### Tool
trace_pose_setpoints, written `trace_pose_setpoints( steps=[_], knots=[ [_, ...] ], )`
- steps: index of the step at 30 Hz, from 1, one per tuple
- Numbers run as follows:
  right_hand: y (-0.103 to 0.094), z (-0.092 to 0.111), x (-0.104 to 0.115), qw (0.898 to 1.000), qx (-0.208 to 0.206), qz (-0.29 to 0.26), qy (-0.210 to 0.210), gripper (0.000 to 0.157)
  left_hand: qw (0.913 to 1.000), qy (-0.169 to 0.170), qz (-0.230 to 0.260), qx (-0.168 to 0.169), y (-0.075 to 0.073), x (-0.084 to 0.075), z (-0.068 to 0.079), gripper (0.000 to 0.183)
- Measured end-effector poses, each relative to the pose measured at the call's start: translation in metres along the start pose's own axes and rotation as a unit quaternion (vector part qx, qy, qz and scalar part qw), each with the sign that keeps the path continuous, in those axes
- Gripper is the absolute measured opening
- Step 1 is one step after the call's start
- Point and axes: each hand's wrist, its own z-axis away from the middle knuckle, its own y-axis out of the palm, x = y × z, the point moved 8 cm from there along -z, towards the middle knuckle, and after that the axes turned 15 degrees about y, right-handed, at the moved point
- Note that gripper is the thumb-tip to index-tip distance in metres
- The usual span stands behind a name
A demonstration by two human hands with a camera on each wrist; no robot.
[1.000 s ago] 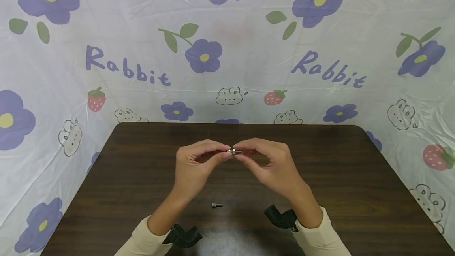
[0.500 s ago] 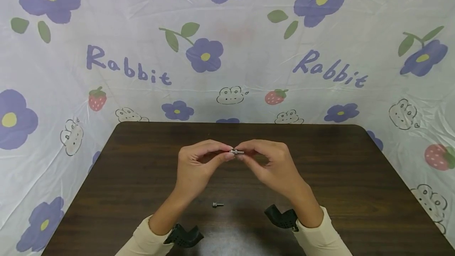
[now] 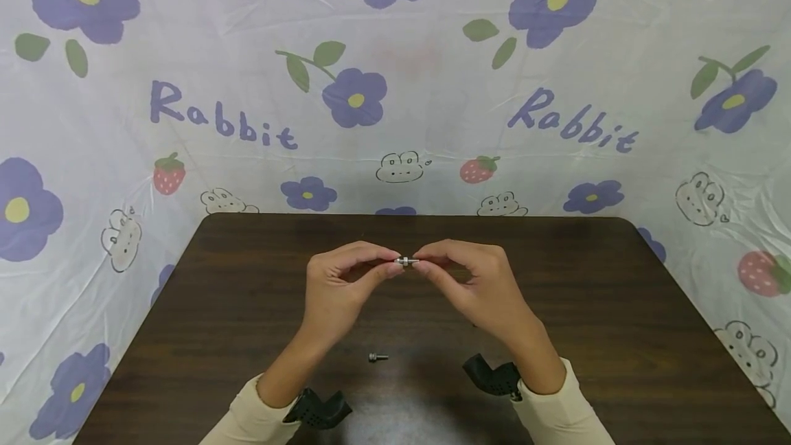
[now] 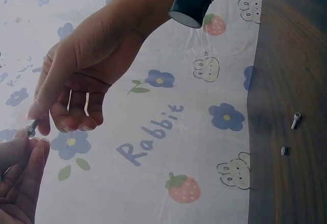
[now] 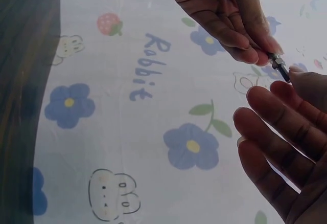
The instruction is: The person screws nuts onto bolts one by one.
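The patterned cloth (image 3: pixel 420 74) is hanging behind everything, and the dark table (image 3: pixel 216 335) is stretching out in front of it. Above the table, the left hand (image 3: pixel 336 288) and the right hand (image 3: pixel 480 287) are hovering, fingertips nearly meeting, each wrist wearing a black camera mount (image 3: pixel 318 409). Fitting work is what we're watching, by the look of it: a nut apparently being run along a bolt's thread, though how far on it is, nobody's telling from here. The next move is calling, I'd judge, for one end staying steady while the other side is turning, with everything lying in one line.

Now the fingers! The left hand is pinching one end between thumb and index finger, no gap beyond the metal's own thickness. The right hand is nipping the other end, its spare fingers (image 5: pixel 278 112) fanning loosely apart and holding nothing. Between them the held bolt (image 5: pixel 285 73) is lying roughly level in the head view. Below, a loose bolt (image 3: pixel 378 357) is resting on the table. Smaller again, a short metal piece (image 4: pixel 284 151) is sitting near it, while the hex nut (image 5: pixel 277 62) is gleaming on the held bolt.
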Motion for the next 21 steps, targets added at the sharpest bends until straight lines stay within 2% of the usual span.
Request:
trace_pose_setpoints(
  steps=[3, 8, 11, 13, 18, 21],
  knots=[
    [0.0006, -0.0006, 0.0007, 1.0, -0.001, 0.003, -0.003, 0.008, 1.0, -0.001, 0.001, 0.0, -0.0001, -0.0001, -0.0002, 0.015],
    [-0.0003, 0.0004, 0.0, 1.0, -0.01, 0.009, 0.001, 0.018, 1.0, -0.006, 0.0, 0.004, 0.0019, 0.0006, -0.0004, 0.015],
    [-0.0017, 0.0014, -0.0007, 1.0, -0.012, 0.002, 0.005, 0.014, 0.9999, -0.009, -0.001, 0.005, 0.0044, 0.0016, -0.0008, 0.015],
    [-0.0032, 0.0014, -0.0005, 1.0, -0.013, -0.007, 0.005, 0.005, 0.9999, -0.011, -0.001, 0.009, 0.006, 0.0022, -0.0013, 0.015],
    [-0.007, 0.0017, -0.0018, 0.999, -0.021, -0.028, 0.012, 0.002, 0.9995, -0.006, 0.008, 0.029, 0.0081, 0.0023, -0.0033, 0.022],
    [-0.0075, 0.0034, -0.0036, 0.999, -0.026, -0.039, 0.018, 0.009, 0.9987, 0.003, 0.021, 0.047, 0.0087, 0.0015, -0.0039, 0.029]
  ],
)
